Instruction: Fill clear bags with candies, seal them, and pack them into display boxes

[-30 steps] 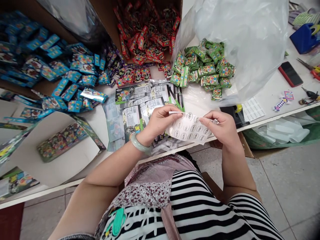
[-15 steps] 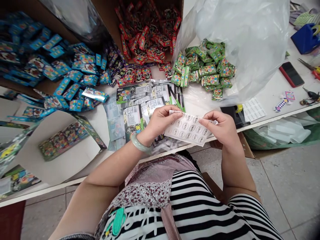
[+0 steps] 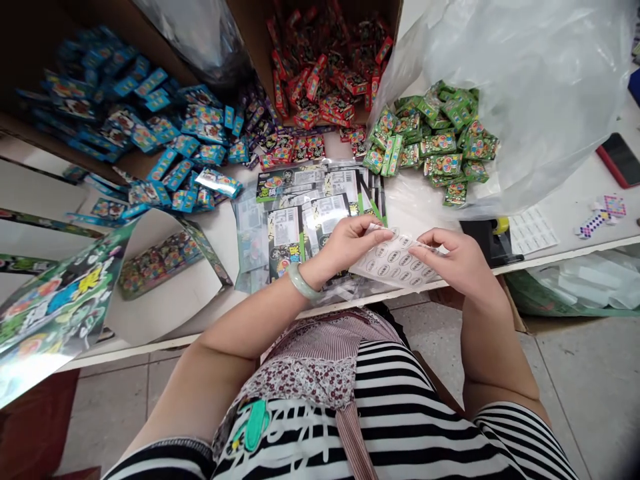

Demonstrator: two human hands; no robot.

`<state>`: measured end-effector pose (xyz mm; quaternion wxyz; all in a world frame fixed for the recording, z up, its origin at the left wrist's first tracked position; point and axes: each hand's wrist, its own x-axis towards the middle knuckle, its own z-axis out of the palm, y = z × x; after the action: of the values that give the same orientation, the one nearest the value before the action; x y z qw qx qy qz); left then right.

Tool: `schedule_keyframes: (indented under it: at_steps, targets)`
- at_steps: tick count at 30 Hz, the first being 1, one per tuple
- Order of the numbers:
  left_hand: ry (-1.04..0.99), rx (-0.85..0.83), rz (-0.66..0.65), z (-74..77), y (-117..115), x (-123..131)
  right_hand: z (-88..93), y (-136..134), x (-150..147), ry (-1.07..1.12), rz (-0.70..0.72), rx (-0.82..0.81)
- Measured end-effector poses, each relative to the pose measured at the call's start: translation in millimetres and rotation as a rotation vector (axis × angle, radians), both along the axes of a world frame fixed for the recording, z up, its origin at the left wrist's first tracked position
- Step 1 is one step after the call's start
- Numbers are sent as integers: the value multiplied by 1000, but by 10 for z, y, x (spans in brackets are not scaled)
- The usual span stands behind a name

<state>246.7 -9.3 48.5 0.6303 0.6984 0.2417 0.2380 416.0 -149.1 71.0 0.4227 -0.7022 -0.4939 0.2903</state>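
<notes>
Two bare hands share one white sheet of small round labels in dark print (image 3: 395,263), held over the near edge of a white tabletop (image 3: 567,210). The left hand (image 3: 350,243), below a pale green bangle (image 3: 303,281), pinches the sheet's far left edge between thumb and fingers; the right hand (image 3: 457,260) pinches it at the far right. Rows of labels remain on the sheet, so the work with it looks barely begun or only partly done; whether one is lifting under the fingertips cannot be told. Just beyond lie flat, glossy black-and-green printed plastic pouches (image 3: 285,230), overlapping, with no round label to be made out on them. A second white label sheet (image 3: 533,230) lies to the right, apparently waiting its turn. Farther off, loose small packets in shiny blue (image 3: 207,153), red (image 3: 320,87) and green (image 3: 440,143) wrapping are heaped left to right, unsorted into the pouches as far as shows. At left, an open printed carton with white inner walls (image 3: 155,310) lies on its side.
</notes>
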Motion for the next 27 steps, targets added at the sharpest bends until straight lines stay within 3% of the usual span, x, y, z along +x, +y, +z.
schedule_keyframes:
  at_steps: [8, 14, 23, 27]
  targets:
    - [21, -102, -100, -68, 60, -32, -75, 1, 16, 130, -8, -37]
    - [15, -218, -50, -22, 64, -40, -255, -65, 176, 204, -78, 10]
    - [87, -170, -25, -112, 108, 5, -369, -146, 225, 372, -166, 25]
    - [100, -176, -31, -108, 139, 11, -430, -229, 324, 357, -112, 21]
